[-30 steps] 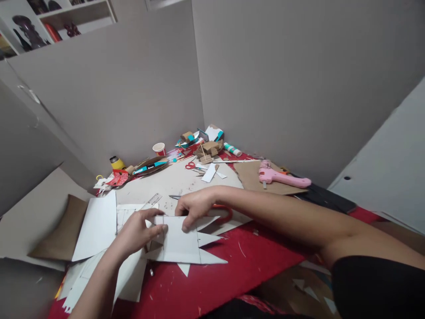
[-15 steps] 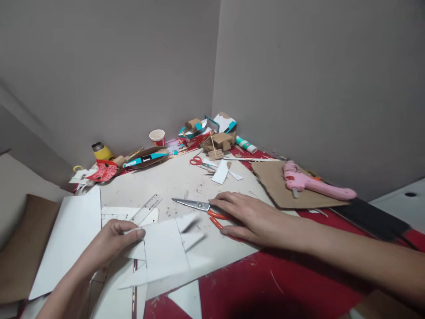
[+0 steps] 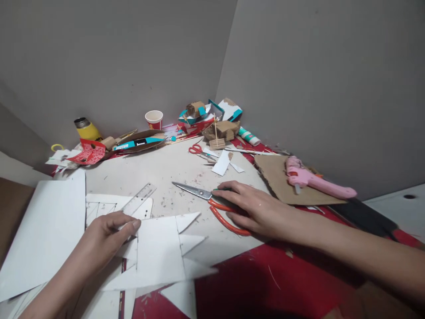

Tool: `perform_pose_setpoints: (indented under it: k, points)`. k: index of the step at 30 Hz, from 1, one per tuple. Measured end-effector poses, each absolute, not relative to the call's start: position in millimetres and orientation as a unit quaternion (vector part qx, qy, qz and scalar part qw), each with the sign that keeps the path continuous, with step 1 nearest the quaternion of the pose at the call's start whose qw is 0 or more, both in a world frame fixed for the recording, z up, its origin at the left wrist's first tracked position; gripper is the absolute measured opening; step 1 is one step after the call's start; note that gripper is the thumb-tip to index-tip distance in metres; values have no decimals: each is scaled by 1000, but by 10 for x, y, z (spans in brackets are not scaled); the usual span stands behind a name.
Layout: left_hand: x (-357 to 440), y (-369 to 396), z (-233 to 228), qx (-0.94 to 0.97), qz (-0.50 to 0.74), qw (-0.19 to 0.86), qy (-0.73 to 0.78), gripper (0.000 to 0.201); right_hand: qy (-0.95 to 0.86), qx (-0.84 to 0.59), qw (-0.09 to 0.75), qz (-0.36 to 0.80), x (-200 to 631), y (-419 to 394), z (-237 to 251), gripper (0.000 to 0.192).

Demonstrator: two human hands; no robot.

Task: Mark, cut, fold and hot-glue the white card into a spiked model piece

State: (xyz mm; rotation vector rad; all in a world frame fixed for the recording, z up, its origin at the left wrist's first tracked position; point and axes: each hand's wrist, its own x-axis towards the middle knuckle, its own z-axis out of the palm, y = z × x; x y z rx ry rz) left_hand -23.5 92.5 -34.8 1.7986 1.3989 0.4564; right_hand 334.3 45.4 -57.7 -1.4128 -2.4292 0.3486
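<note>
My left hand (image 3: 111, 235) pinches a white card piece (image 3: 159, 248) by its upper left edge. Pointed triangular teeth run down the card's right side, and pencil lines mark it. My right hand (image 3: 252, 206) is closed over the handles of scissors with orange grips (image 3: 226, 221). The blades lie together and point left, just above the card's teeth. Part of the handles is hidden under my fingers. A clear ruler (image 3: 139, 199) and a marked white sheet (image 3: 101, 204) lie behind my left hand.
A pink glue gun (image 3: 315, 181) rests on brown cardboard (image 3: 275, 181) at the right. Small red-handled scissors (image 3: 195, 149), card scraps (image 3: 222, 163), a paper cup (image 3: 154, 119) and a yellow bottle (image 3: 86, 129) stand or lie further back. A large white board (image 3: 49, 226) is at the left.
The view has shifted slightly. The toothed card has swung flatter toward me, showing more of its teeth. My right thumb has drawn back along the scissors, baring more of the lower orange handle.
</note>
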Motion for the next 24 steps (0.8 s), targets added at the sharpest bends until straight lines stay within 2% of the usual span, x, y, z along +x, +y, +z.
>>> perform_pose_setpoints:
  k: [2,5,10,13,16,20,24]
  points:
    - [-246,928,-389,732,178,352,555,29,-853,-481,154,130,3389,466,-575,41]
    - [-255,919,-426,722,178,339,576,25,-855,-478,144,140,3504,577,-552,41]
    - [-223,866,-409,651,193,423,600,32,-839,-521,134,79,3650,822,-444,38]
    - [-162,809,-405,623,205,466,594,34,-827,-531,184,21,3502,807,-285,35]
    - [-44,731,-393,627,206,476,582,35,-848,-464,236,99,3183,720,-119,34]
    - [101,629,-364,639,204,464,579,33,-867,-416,111,252,2794,748,-104,44]
    - [92,628,-349,713,158,391,560,29,-855,-395,56,330,2654,895,-283,25]
